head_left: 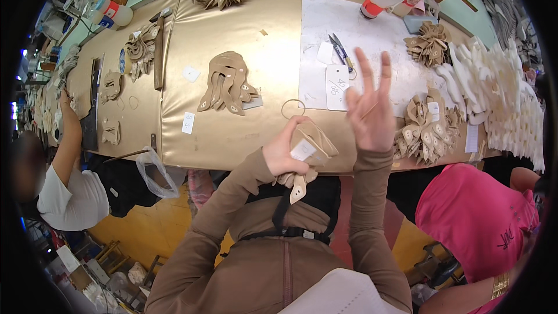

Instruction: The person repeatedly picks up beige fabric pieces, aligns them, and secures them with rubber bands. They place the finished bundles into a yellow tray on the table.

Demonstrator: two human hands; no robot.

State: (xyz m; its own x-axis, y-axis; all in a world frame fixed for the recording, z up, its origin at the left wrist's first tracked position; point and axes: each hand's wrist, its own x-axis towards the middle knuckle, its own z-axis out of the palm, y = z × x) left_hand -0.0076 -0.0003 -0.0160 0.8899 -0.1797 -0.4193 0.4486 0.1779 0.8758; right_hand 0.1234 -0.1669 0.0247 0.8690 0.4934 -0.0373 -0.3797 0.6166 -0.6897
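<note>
Fingers (290, 131) of the left hand (286, 152) are curled tight around a bundle of tan cut pieces (308, 154), held just above the near edge of the tabletop (273, 64) and in front of the person's chest. The bundle sticks out on both sides of the fist: a folded part with a small white tag points up and to the right, and a narrow tip hangs down below the hand.

Just beside it, the right hand (370, 113) is raised with nothing in it, palm toward the camera. Its index and middle fingers (365, 68) stand straight up and apart, while the others bend inward. This hand is near the bundle but does not touch it.

On the gold-coloured tabletop, a thin ring (293, 109) lies just beyond the left hand. A spread pile of tan pieces (226, 84) lies farther to the left. A white sheet (325, 23) carries scissors (342, 52) and a white tag (337, 86). More tan stacks (427, 131) sit to the right of the raised hand, next to rows of white pieces (494, 87).

A person in a pink top (474, 212) is on the right, and a person in a white top (72, 197) on the left rests a forearm on the tabletop.
</note>
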